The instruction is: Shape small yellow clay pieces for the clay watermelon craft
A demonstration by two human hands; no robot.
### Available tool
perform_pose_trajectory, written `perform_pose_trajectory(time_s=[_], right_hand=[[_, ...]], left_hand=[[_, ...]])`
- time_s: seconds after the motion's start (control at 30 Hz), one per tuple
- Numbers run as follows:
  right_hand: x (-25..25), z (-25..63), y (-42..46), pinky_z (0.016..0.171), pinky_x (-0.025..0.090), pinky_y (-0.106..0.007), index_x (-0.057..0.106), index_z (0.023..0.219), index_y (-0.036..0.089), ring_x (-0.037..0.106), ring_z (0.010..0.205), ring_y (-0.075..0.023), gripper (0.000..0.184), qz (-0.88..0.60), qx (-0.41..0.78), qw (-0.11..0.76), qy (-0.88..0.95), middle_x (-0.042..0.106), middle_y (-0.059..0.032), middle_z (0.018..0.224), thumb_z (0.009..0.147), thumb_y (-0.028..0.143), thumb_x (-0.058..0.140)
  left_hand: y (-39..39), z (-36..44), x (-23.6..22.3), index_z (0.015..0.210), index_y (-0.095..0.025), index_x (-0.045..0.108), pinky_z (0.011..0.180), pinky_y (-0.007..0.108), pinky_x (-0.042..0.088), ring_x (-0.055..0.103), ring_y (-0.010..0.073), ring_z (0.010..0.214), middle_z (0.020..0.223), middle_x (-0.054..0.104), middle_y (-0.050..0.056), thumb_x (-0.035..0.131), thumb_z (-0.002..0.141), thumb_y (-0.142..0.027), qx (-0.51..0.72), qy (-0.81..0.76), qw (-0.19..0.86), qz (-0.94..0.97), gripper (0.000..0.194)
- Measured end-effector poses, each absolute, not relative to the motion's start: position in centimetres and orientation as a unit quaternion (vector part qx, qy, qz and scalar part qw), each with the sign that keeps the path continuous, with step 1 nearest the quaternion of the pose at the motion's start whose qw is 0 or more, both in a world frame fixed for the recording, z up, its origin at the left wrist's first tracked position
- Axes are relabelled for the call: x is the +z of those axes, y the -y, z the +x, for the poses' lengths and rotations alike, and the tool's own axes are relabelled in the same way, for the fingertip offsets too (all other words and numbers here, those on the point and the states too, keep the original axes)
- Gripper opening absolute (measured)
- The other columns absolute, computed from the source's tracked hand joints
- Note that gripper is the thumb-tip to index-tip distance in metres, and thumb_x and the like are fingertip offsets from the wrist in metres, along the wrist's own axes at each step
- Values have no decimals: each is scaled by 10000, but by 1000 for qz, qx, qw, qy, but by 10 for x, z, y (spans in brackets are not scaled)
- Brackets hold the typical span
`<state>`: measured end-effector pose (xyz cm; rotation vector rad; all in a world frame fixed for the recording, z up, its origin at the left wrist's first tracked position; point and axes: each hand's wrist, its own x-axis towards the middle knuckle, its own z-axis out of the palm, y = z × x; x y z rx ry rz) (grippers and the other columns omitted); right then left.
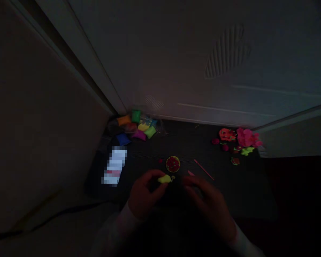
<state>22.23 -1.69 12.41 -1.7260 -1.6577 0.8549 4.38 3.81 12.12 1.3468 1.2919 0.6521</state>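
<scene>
My left hand (147,192) is closed in a pinch on a piece of yellow modelling clay (164,179). A small yellowish curl (173,178) shows at the clay's right end; I cannot tell whether they are joined. Across a short gap, my right hand (207,196) has its thumb and finger drawn close together, and anything between them is lost in the dark. Just beyond the hands lies a round yellow-rimmed clay piece (173,164) with a dark red, dotted top. To its left is a small red ball (161,161).
A pink stick-shaped tool (204,169) and a pink pointed piece (190,173) lie near my right hand. Coloured clay packets (138,135) are heaped back left, above a bright blurred-out screen (114,166). Pink clay shapes (247,137) sit back right. A pale wall (176,71) rises behind the dark table.
</scene>
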Motion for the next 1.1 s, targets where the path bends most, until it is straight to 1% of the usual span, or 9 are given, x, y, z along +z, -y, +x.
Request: perform_pose_trajectory(time_s=[0.07,0.13,0.23,0.33,0.5,0.63,0.87,1.0,1.1], right_hand=[[168,215,9,817,492,-331,601,989,253,636,880,-173,200,-620,324,316,641,681,-29,946,807,287,527],[206,211,0,793,495,-287,619,960,258,641,836,-150,177,-589,323,336,660,687,-14,907,800,266,544],[246,210,-10,715,506,-226,643,905,243,642,777,-128,144,-560,326,362,670,690,-9,844,796,249,549],[269,213,-12,713,505,-237,646,881,241,643,767,-136,132,-561,322,373,665,691,-11,831,775,259,570],[289,209,-8,670,497,-215,633,899,246,630,755,-124,149,-561,364,399,627,676,-3,824,764,286,582],[302,202,-9,674,489,-214,639,887,232,624,743,-117,141,-549,407,393,615,672,-2,804,773,281,573],[308,192,-17,668,473,-213,654,810,218,606,714,-108,104,-533,464,406,580,665,7,770,734,279,615],[301,175,-27,586,434,-208,631,742,179,554,622,-94,78,-542,508,402,536,613,17,666,711,246,608],[287,159,-35,514,372,-198,594,633,157,475,534,-71,45,-533,560,430,466,543,40,565,642,181,630]], left_hand=[[-36,49,161,797,-174,597,670,265,506,632,159,732,791,674,39,605,640,-228,301,-516,605,527,166],[-37,52,195,785,-175,594,638,245,502,626,149,704,762,666,29,611,638,-209,324,-490,623,517,152],[-39,54,230,770,-182,608,651,234,494,617,139,700,742,656,14,617,647,-191,359,-468,586,557,123],[-39,55,252,796,-191,627,688,236,494,622,142,735,774,668,15,621,657,-187,392,-449,533,600,140],[-37,52,280,846,-188,643,676,223,507,632,137,730,808,693,24,618,665,-162,432,-436,443,653,185],[-39,46,296,784,-191,665,650,215,509,631,126,681,785,700,23,605,668,-131,434,-412,394,698,144],[-48,34,305,707,-207,672,631,214,508,632,128,652,738,702,7,588,656,-143,400,-422,399,709,117],[-55,21,299,682,-226,675,655,241,505,633,148,674,736,701,0,600,652,-186,367,-443,420,702,90],[-62,11,288,668,-213,669,658,252,495,625,151,682,723,696,3,596,644,-189,350,-450,465,677,80]])
